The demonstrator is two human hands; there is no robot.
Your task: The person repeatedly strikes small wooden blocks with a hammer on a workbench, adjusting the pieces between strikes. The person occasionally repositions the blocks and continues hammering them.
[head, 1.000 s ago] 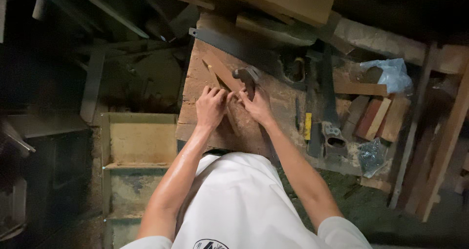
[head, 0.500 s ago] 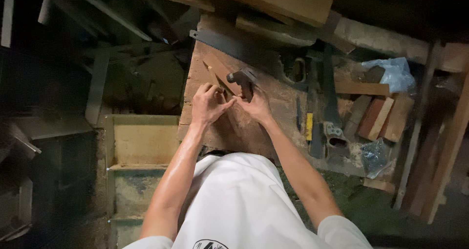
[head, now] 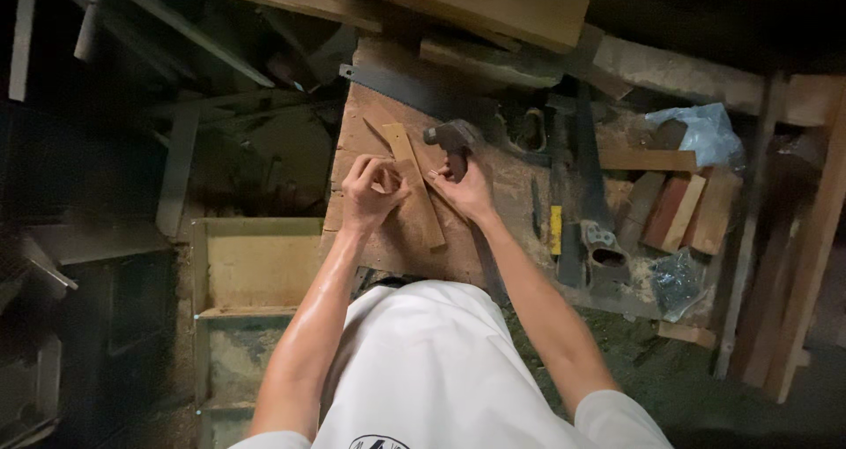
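Note:
My left hand (head: 368,193) rests on a narrow wooden strip (head: 421,204) that lies on a worn wooden workbench (head: 388,246), fingers pinched near the strip's upper part. What the fingertips pinch is too small to tell. My right hand (head: 462,185) grips the handle of a hammer (head: 449,137), whose metal head is raised just above and right of the strip. A second thin pointed sliver of wood (head: 377,133) lies beside the strip's far end.
A hand saw (head: 423,96) lies across the bench's far side. Right of my hands are a square and metal tools (head: 582,202), a yellow-handled tool (head: 555,229), wood blocks (head: 679,209) and plastic bags (head: 701,132). A wooden crate (head: 256,273) stands at the left. Planks (head: 493,4) lie beyond.
The hammer has come up and to the right, away from the strip. My left hand stays on the strip, fingers now pinched closer together.

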